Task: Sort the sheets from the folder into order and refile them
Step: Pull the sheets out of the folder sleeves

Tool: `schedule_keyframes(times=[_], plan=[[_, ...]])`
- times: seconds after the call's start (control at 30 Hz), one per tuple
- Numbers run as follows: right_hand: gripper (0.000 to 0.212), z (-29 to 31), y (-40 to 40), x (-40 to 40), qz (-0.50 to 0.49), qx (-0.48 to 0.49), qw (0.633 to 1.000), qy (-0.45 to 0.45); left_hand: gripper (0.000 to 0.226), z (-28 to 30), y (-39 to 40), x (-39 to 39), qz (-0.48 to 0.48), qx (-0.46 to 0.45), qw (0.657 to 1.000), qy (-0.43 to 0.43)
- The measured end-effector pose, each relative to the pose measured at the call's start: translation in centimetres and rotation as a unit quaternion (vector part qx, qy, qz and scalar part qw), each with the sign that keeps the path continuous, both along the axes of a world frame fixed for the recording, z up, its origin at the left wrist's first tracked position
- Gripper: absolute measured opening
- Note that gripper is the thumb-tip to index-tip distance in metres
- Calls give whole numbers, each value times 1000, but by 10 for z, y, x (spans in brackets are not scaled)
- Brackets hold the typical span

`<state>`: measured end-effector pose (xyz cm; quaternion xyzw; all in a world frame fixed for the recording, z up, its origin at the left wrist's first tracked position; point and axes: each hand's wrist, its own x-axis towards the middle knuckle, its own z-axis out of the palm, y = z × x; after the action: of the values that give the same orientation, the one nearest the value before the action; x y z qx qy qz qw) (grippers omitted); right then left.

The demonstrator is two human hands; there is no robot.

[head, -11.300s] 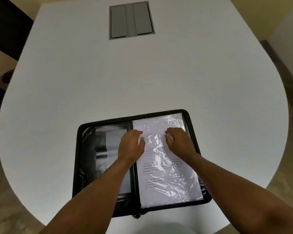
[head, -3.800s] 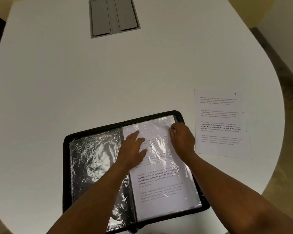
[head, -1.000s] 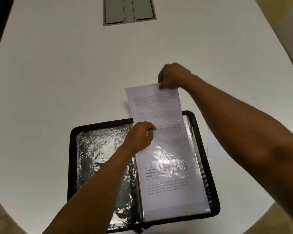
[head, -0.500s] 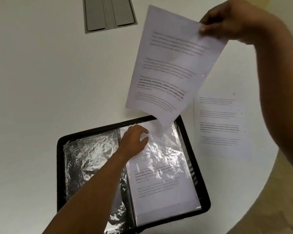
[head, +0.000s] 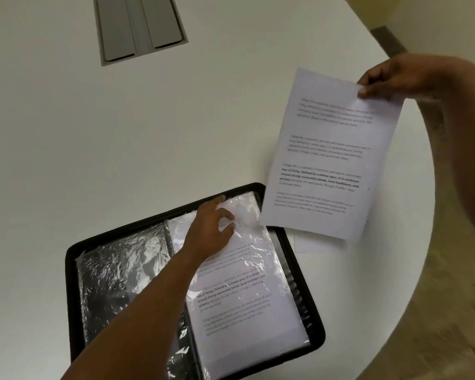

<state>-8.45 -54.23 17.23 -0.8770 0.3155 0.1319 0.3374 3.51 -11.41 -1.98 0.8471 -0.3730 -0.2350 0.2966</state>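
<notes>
A black zip folder [head: 72, 283] lies open near the table's front edge, with crinkled clear sleeves inside. My left hand [head: 211, 231] rests on the top of the right-hand sleeve [head: 247, 297], which holds a printed sheet. My right hand [head: 390, 78] pinches the top right corner of a loose printed sheet [head: 327, 154] and holds it in the air to the right of the folder. Under that sheet a corner of another sheet [head: 313, 246] shows on the table; the rest of it is hidden.
The white table [head: 148, 127] curves away at the right, where its edge [head: 422, 242] meets a speckled floor. A grey cable hatch [head: 140, 26] with two flaps is set into the table at the back.
My right hand has carried the loose sheet down and to the right, over the sheet lying on the table. My left hand stays at the top of the right sleeve.
</notes>
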Motion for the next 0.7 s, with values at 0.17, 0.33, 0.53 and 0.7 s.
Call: schedule_keyframes(times=[0.17, 0.33, 0.53, 0.7], plan=[[7, -48, -19, -9, 15, -8, 996, 86, 16, 3, -15, -7, -5, -16, 1000, -3], [7, -96, -21, -7, 23, -41, 989, 139, 16, 9, -30, -16, 7, -29, 999, 29], [24, -143, -20, -10, -6, -82, 989, 122, 9, 13, -34, -23, 9, -23, 999, 46], [40, -164, -10, -18, -91, -140, 985, 42, 13, 20, -38, -29, 56, -36, 997, 48]])
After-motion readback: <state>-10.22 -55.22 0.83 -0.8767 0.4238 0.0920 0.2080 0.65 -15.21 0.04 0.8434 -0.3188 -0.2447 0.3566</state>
